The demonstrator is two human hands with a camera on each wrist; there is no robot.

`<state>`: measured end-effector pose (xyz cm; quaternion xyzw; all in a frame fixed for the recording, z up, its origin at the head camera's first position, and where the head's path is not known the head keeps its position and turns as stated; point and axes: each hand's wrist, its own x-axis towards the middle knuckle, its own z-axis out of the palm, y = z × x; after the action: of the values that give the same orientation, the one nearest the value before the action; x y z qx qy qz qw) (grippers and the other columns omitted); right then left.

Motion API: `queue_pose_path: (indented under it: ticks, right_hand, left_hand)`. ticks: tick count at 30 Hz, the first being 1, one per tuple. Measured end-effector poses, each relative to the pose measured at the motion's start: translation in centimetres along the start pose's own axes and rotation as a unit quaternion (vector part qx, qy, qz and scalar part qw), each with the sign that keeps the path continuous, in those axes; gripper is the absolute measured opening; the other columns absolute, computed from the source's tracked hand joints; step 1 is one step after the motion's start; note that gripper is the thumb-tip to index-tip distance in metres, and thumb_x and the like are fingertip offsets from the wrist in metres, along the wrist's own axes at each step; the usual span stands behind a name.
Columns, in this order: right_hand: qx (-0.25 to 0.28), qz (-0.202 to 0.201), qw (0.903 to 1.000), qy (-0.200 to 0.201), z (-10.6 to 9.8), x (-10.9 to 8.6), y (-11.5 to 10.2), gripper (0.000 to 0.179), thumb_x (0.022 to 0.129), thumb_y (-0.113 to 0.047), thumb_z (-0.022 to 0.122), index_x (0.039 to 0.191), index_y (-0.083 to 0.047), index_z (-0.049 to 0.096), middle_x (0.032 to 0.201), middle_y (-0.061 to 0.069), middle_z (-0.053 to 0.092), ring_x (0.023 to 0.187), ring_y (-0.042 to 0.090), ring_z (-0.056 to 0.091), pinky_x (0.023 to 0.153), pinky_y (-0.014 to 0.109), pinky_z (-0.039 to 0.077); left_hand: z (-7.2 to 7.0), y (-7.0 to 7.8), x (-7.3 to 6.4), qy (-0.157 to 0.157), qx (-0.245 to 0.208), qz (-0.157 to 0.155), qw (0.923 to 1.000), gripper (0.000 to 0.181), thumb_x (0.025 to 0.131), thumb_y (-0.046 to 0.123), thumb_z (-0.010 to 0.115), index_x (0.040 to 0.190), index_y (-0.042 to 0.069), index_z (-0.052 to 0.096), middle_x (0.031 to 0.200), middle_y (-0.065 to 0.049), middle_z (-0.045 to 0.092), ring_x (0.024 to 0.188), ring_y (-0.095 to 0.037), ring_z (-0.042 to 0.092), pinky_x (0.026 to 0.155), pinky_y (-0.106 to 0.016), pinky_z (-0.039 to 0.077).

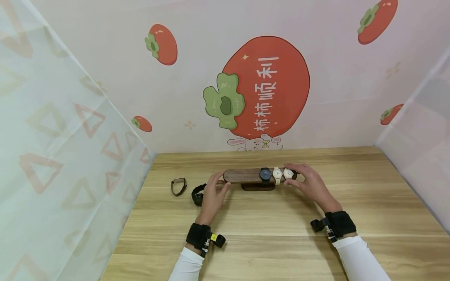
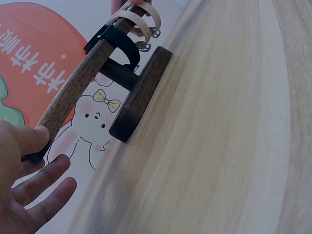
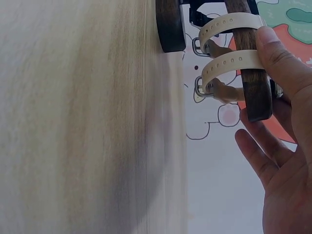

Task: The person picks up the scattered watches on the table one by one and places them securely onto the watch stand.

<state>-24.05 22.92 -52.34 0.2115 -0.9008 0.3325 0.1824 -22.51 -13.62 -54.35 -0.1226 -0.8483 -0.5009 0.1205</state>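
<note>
A dark wooden watch stand [image 1: 242, 176] stands on the table, its long bar raised over a short base [image 1: 258, 187]. My left hand [image 1: 213, 195] pinches the bar's left end between thumb and index finger; its other fingers are spread in the left wrist view. At the right end, my right hand [image 1: 313, 186] grips the bar, the thumb against the strap of the outermost cream watch [image 3: 229, 63]. Beside that watch hangs a second cream watch [image 1: 277, 173], then a black watch [image 1: 265, 174]. The left part of the bar carries no watch.
Left of the stand, a black watch [image 1: 198, 198] lies partly behind my left hand. Farther left is a slim watch with a dark strap [image 1: 179, 186]. A patterned wall [image 1: 190, 97] rises behind the wood-grain table [image 1: 260, 242], with side walls left and right.
</note>
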Motion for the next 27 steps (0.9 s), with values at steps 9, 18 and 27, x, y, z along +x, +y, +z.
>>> queue_pose_path:
  ticks: [9, 18, 27]
  right_hand:
    - [0.001, -0.004, 1.0000, 0.006, 0.14, 0.04, -0.05, 0.066, 0.080, -0.013, 0.092, 0.141, -0.006, 0.069, 0.139, 0.018, 0.069, 0.116, 0.035, 0.064, 0.097, 0.061, 0.058]
    - [-0.006, 0.006, 1.0000, -0.003, 0.05, 0.01, 0.00, 0.067, 0.081, -0.015, 0.092, 0.143, -0.008, 0.068, 0.139, 0.016, 0.070, 0.109, 0.028, 0.063, 0.093, 0.056, 0.058]
    - [-0.022, 0.014, 0.9994, -0.023, -0.03, 0.06, -0.28, 0.067, 0.083, -0.018, 0.091, 0.144, -0.006, 0.066, 0.141, 0.018, 0.067, 0.120, 0.034, 0.062, 0.100, 0.059, 0.057]
  left_hand:
    - [-0.07, 0.02, 0.10, -0.006, -0.001, -0.009, 0.9999, 0.051, 0.106, 0.023, 0.069, 0.154, 0.014, 0.056, 0.151, -0.012, 0.058, 0.119, -0.031, 0.068, 0.096, -0.041, 0.065]
    - [0.01, 0.11, 0.22, -0.015, 0.006, -0.021, 0.9996, 0.051, 0.106, 0.020, 0.068, 0.155, 0.014, 0.054, 0.153, -0.011, 0.055, 0.121, -0.028, 0.067, 0.097, -0.039, 0.064]
    - [-0.23, 0.30, 0.19, -0.020, 0.012, -0.017, 0.9996, 0.051, 0.106, 0.015, 0.069, 0.155, 0.013, 0.054, 0.151, -0.012, 0.057, 0.120, -0.027, 0.067, 0.096, -0.036, 0.064]
